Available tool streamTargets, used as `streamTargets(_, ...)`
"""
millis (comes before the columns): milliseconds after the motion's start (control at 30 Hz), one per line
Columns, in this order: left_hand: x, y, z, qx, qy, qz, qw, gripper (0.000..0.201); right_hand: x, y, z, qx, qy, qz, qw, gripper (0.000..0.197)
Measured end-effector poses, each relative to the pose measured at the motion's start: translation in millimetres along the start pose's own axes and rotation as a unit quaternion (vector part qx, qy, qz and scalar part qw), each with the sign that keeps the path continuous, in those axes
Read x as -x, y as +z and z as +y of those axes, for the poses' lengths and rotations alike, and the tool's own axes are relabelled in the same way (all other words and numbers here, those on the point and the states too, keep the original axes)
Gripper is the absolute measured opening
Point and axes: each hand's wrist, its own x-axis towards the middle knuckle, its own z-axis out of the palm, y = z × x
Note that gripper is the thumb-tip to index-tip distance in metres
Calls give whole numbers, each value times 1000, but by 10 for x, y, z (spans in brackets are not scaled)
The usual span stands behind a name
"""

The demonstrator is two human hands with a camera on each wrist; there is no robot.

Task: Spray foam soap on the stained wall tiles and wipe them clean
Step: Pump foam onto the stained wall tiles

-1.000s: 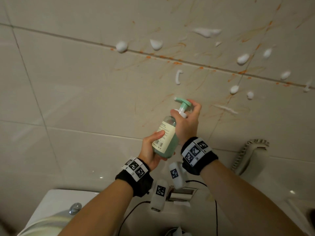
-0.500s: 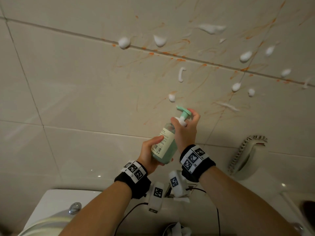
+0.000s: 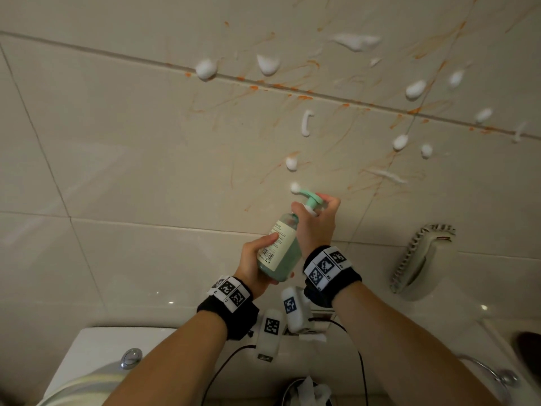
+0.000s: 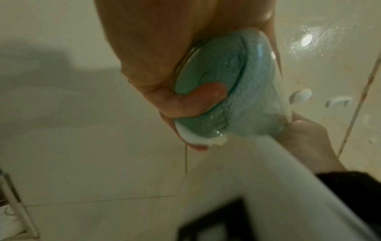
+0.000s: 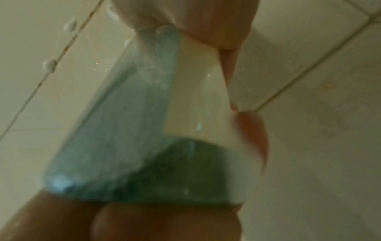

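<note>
A green foam soap bottle [image 3: 279, 249] with a pale label is tilted toward the beige wall tiles [image 3: 146, 142]. My left hand [image 3: 257, 266] grips its base, fingers curled under the bottom [image 4: 208, 97]. My right hand [image 3: 317, 222] wraps the bottle's neck, with fingers over the mint pump head [image 3: 312, 199]. A fresh foam blob [image 3: 295, 187] sits at the nozzle tip. Orange stains [image 3: 304, 97] streak the tiles and grout line. Several white foam dabs [image 3: 206, 68] dot the stained area. The bottle [image 5: 144, 114] fills the right wrist view.
A white toilet cistern [image 3: 96, 347] with a chrome flush button [image 3: 131, 358] lies below left. A wall-mounted handset holder [image 3: 418, 259] is at right. A basin edge with a chrome tap [image 3: 497, 376] sits at lower right. Crumpled tissue [image 3: 307, 391] lies at bottom centre.
One new foam dab appeared on the tile above the nozzle, and another blob now sits at the nozzle tip. Both hands kept their grip while the bottle shifted slightly lower on the wall.
</note>
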Motion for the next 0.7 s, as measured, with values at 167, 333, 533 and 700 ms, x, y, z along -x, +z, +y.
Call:
streamTargets(167, -3, -61, 28, 13, 10, -8, 1000, 30, 47, 52, -42, 26, -22, -11, 999, 53)
streamTargets(333, 23, -85, 34, -23, -13, -28, 999, 42, 81, -131, -13, 21, 7, -28, 999, 64)
streamTargets(533, 24, 22, -75, -42, -17, -58, 997, 44, 125, -553, -114, 3, 38, -73, 997, 74)
streamTargets(700, 62, 316, -243, -87, -15, -87, 992, 45, 147, -1044, -271, 68, 107, -87, 988, 24)
